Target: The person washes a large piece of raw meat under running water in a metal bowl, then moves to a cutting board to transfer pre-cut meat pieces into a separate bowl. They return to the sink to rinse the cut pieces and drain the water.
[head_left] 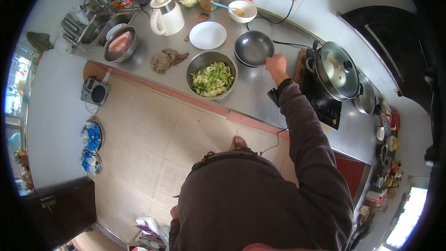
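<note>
With bent fingers, my right hand (277, 65) is at the near right rim of a dark metal bowl (254, 48), which seems to rest in or on another on the steel counter. Whether the fingers grip the rim cannot be made out. Low beside my body hangs my left hand (175, 212), mostly hidden by the dark sleeve and torso. A large steel bowl of cut green vegetables (213, 79) stands left of the dark bowl. Behind it lies a white plate (208, 35), and a white bowl with a spoon (243, 11) sits further back.
At the right, a lidded pot (336, 71) stands on an induction cooker (322, 108). Leftward are a crumpled brown cloth (167, 60), a white electric kettle (166, 14), and a steel bowl with raw meat (121, 44) by the sink (101, 29). A black cord (292, 44) crosses the counter.
</note>
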`<action>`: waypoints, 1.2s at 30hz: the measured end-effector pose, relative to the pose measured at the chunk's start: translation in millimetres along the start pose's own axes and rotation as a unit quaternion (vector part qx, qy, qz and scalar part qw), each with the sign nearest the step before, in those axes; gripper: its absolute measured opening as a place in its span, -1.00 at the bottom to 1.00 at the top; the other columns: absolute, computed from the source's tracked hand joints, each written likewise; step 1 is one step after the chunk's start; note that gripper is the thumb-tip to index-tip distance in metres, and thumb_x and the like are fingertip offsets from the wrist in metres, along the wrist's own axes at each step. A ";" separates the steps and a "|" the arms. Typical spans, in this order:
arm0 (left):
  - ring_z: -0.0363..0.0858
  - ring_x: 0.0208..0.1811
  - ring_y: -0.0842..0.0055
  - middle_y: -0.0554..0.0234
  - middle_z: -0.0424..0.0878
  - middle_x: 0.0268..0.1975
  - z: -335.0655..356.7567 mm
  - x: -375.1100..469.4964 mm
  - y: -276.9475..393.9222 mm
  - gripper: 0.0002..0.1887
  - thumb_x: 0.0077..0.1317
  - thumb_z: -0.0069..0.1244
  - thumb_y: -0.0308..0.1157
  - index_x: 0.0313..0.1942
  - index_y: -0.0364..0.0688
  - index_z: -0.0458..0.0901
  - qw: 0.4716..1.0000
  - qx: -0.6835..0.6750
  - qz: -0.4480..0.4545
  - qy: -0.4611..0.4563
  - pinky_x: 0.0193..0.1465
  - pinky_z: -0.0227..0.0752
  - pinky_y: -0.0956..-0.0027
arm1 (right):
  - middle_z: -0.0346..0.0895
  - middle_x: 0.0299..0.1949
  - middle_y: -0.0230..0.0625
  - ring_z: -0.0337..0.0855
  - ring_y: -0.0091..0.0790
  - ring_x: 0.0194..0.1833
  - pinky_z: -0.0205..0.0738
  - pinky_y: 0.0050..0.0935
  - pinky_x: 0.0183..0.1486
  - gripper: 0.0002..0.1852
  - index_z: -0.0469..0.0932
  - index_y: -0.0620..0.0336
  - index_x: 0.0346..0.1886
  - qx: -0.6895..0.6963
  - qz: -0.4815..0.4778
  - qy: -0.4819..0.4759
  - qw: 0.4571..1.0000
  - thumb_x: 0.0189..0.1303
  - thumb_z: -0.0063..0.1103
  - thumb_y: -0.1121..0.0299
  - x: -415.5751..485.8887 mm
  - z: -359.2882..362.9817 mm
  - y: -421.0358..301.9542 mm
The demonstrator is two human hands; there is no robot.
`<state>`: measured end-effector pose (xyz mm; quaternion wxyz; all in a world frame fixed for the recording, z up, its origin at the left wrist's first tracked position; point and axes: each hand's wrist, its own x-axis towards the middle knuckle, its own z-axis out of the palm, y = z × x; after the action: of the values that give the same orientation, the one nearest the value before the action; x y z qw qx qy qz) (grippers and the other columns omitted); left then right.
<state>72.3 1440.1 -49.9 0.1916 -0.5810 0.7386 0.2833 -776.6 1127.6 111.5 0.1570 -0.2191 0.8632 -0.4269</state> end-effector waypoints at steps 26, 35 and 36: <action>0.42 0.46 0.24 0.00 0.37 0.50 -387.5 110.0 331.3 0.03 0.42 0.17 0.22 0.60 -0.30 0.08 0.724 -0.641 0.245 -0.063 0.43 0.43 0.11 | 0.66 -0.44 -0.25 0.70 -0.48 -0.40 0.57 -0.42 -0.34 -0.79 0.53 0.40 -0.10 0.081 -0.064 -0.396 0.912 0.24 0.23 0.51 -231.1 -68.6 -104.5; 0.37 0.50 0.28 0.03 0.42 0.49 -381.9 88.9 383.8 -0.14 0.44 0.23 -0.07 0.54 -0.34 0.20 0.684 -0.698 0.202 -0.062 0.56 0.20 0.15 | 0.68 -0.40 -0.24 0.68 -0.41 -0.39 0.56 -0.34 -0.29 -0.72 0.54 0.38 -0.02 0.119 -0.074 -0.480 0.866 0.28 0.30 0.41 -232.4 -75.8 -97.3; 0.38 0.50 0.28 0.02 0.43 0.48 -383.3 87.4 389.3 -0.17 0.45 0.22 -0.11 0.54 -0.34 0.22 0.672 -0.711 0.198 -0.057 0.56 0.20 0.15 | 0.67 -0.41 -0.29 0.65 -0.49 -0.40 0.54 -0.40 -0.32 -0.71 0.54 0.38 0.01 0.136 -0.059 -0.491 0.858 0.30 0.30 0.43 -229.7 -78.7 -97.4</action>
<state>-308.3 1192.9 266.5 -0.2982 -0.3644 0.3993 0.7867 -592.6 1245.4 255.5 0.5634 -0.4274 0.5929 -0.3850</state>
